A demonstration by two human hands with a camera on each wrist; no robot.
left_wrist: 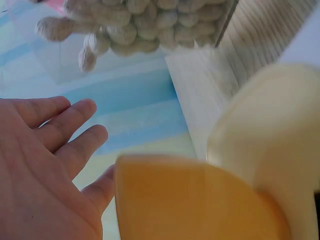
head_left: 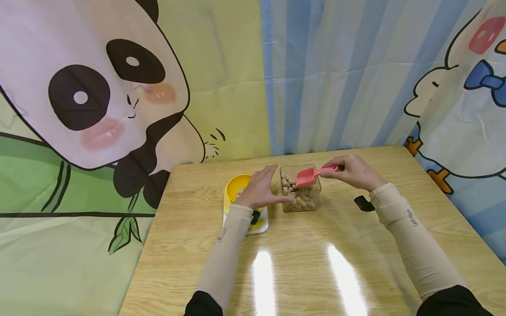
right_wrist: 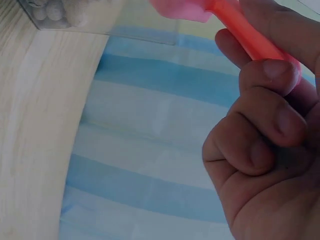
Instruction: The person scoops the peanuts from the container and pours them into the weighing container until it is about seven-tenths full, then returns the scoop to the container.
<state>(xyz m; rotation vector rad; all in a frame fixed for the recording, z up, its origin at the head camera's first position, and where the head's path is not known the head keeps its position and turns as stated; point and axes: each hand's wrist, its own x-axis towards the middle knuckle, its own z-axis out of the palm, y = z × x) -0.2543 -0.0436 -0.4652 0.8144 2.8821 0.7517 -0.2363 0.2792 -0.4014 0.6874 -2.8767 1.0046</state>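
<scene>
My right hand [head_left: 354, 172] grips the handle of a pink scoop [head_left: 305, 178], its fingers curled round it in the right wrist view. The scoop's blade is over the clear square container [head_left: 299, 209], which holds peanuts [head_left: 304, 202] in their shells. My left hand [head_left: 256, 192] spreads its fingers between that container and a yellow bowl [head_left: 238, 180], holding nothing; whether its thumb touches the container I cannot tell. Some peanuts show in the bowl, which rests on a white and yellow scale [head_left: 258, 227], partly hidden by the left hand and wrist.
All stands near the back of a wooden table [head_left: 300, 272]. A printed curtain [head_left: 221, 87] with a panda and blue stripes hangs behind it. One black strap end [head_left: 363, 203] shows beside the right wrist.
</scene>
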